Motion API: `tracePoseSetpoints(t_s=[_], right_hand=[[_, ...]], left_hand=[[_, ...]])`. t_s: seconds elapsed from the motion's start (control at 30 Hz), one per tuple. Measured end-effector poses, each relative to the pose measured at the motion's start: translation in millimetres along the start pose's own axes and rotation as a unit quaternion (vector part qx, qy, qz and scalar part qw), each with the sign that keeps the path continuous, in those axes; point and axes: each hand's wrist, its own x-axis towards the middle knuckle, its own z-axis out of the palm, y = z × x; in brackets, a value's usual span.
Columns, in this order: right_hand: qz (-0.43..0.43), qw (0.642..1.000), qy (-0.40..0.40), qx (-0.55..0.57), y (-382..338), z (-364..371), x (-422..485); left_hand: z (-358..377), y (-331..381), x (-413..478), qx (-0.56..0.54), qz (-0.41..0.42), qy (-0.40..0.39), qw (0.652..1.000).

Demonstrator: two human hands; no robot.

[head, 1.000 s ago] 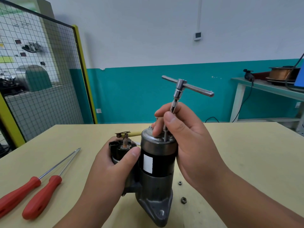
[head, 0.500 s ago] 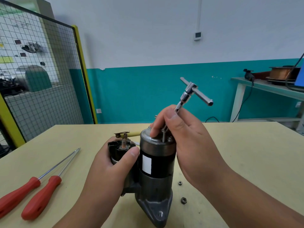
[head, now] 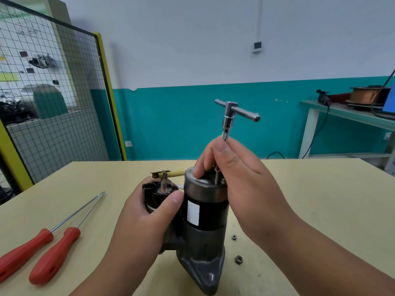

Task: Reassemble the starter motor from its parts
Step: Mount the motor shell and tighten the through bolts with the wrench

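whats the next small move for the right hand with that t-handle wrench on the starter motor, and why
With the right hand, probably twirl the T-handle wrench by its shaft to run its fastener down. The wrench stands nearly upright, tip on top of the starter motor, pinched low on its shaft, while the left hand grips the solenoid, steadying it.

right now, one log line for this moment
left hand: grips motor | right hand: pinches t-wrench on motor top | nuts: two loose on table
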Motion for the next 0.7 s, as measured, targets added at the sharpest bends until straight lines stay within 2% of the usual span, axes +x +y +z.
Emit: tracePoseSetpoints(t_s=[0.7], right_hand=[[-0.003, 1.000, -0.005, -0.019, 0.7, 2.3, 0.5]], left_hand=[[0.7, 0.3, 1.1, 0.024, 0.017, 0.006, 1.000]])
